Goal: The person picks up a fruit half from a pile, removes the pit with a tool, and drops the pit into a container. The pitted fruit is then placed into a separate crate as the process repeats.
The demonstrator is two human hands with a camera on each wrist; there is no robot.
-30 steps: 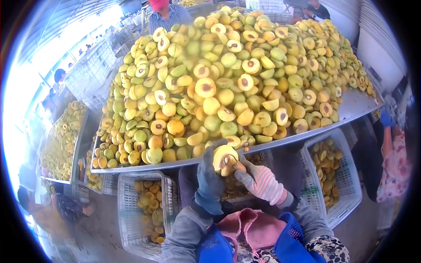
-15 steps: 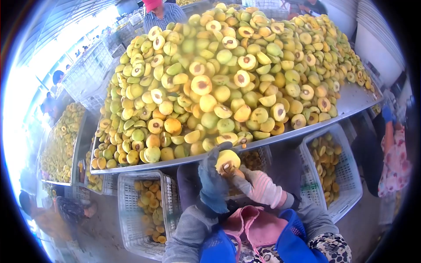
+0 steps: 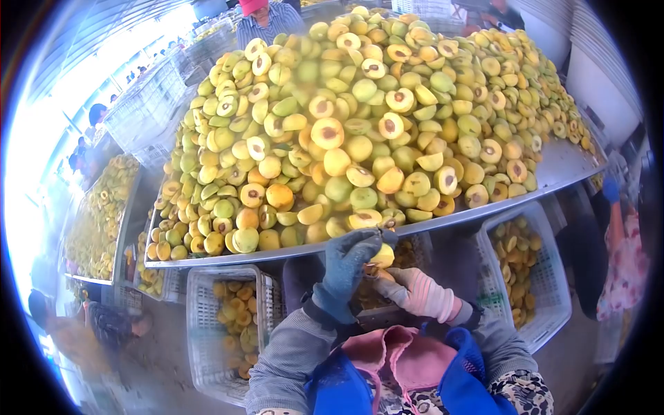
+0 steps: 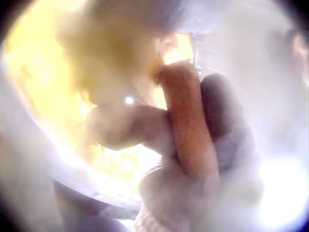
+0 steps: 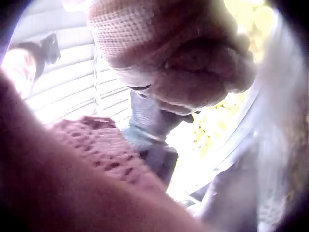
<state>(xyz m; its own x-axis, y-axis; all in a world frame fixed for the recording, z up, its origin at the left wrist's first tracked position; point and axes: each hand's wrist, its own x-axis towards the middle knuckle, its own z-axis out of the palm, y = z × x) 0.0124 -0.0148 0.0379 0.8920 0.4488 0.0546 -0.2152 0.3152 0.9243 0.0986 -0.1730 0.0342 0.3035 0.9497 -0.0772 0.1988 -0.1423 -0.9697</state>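
My left hand (image 3: 344, 271), in a dark blue-grey glove, grips a yellow peach half (image 3: 382, 256) just in front of the metal table's edge. Most of the fruit is hidden behind the gloved fingers. My right hand (image 3: 419, 293), in a pale glove with pink stripes, is close against the fruit from the right. Its curled fingers hold a slim tool with a brown handle (image 4: 187, 121), seen blurred in the left wrist view. The tool's tip is hidden at the fruit. A large heap of peach halves (image 3: 360, 131) lies on the table beyond both hands.
The table's metal rim (image 3: 290, 257) runs just past my hands. A white crate (image 3: 197, 332) of peach halves stands at lower left, another crate (image 3: 559, 304) at right. Other people stand around, including one in a red cap (image 3: 253, 7) behind the heap.
The left hand has turned its back upward and closed over the peach half, whose cut face showed a second ago. The right hand has stayed beside it and shifted slightly.
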